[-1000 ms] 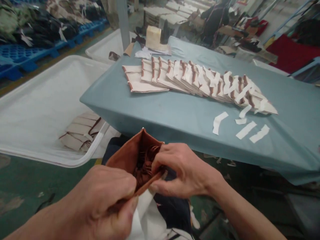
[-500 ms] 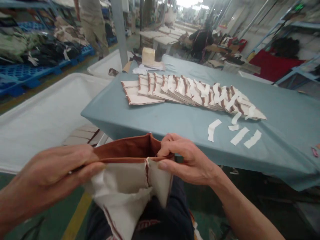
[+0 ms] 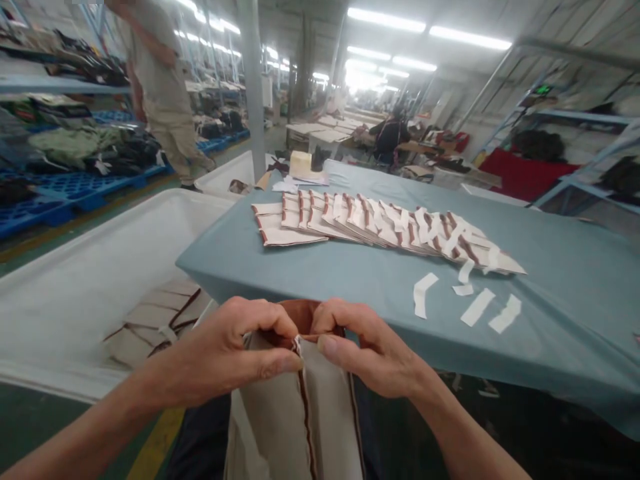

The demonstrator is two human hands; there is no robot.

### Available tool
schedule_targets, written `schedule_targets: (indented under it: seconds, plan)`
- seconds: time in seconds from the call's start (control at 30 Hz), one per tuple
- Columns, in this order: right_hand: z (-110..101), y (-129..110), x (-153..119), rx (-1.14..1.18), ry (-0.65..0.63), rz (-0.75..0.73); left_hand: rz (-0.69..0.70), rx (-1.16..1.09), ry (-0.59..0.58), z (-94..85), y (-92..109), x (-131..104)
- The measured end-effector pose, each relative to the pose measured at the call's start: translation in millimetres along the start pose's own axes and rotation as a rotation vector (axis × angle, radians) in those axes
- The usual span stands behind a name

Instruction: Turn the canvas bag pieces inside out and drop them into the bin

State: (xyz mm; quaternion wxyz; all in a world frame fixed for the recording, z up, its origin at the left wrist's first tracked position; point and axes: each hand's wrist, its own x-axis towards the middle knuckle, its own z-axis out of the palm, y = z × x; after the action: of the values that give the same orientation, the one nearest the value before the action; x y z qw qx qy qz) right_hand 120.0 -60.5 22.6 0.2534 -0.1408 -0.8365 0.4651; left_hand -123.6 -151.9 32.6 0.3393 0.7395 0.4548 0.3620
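In the head view, the left hand (image 3: 255, 350) pinches the rim of a brown-lined cream fabric bag (image 3: 330, 407) at its seam; the right hand (image 3: 365, 343) pinches it just beside. The bag extends below both grips; beyond them stands a blue-grey cloth-covered table (image 3: 360, 273).

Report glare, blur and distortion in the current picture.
Head view: ceiling lights glare white; head view: the person at upper left is blurred; head view: blue shelving at right looks slanted and smeared; head view: left hand and right hand look sharper.
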Motion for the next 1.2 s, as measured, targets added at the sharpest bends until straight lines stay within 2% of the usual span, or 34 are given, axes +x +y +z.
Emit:
schedule_targets:
  seconds: [0.07, 0.2, 0.37, 0.63, 0.7, 0.8, 0.97, 1.2]
  plan:
    - [3.6, 9.8, -2.8, 0.085, 0.003, 0.06, -0.073, -0.053, -0.04, 3.3, 2.7, 2.9]
    - [15.4, 30.7, -3.2, 0.215, 0.011, 0.119, -0.134, -0.073, -0.073, 8.3, 2.7, 4.1]
    - [21.7, 40.2, -0.1, 0.166, 0.019, 0.071, -0.191, -0.075, -0.096, 9.1, -3.6, -1.4]
    - [25.3, 21.1, -1.7, -0.036, 0.104, -0.16, -0.088, 0.015, -0.102, 5.0, 4.1, -4.0]
    - [26.7, 18.0, -2.0, -0.067, 0.093, -0.161, -0.069, 0.044, -0.123, 2.9, 5.0, -6.5]
    - [25.7, 17.1, -2.2, -0.058, 0.012, -0.125, -0.035, 0.115, -0.149, 0.0, 4.6, -11.5]
    - [24.2, 19.3, -2.0, -0.126, -0.045, -0.12, 0.023, 0.235, -0.104, 0.7, 2.3, -18.2]
    - [27.5, 25.0, 1.4, -0.121, -0.106, -0.113, 0.024, 0.43, -0.038, 5.4, -6.3, -27.5]
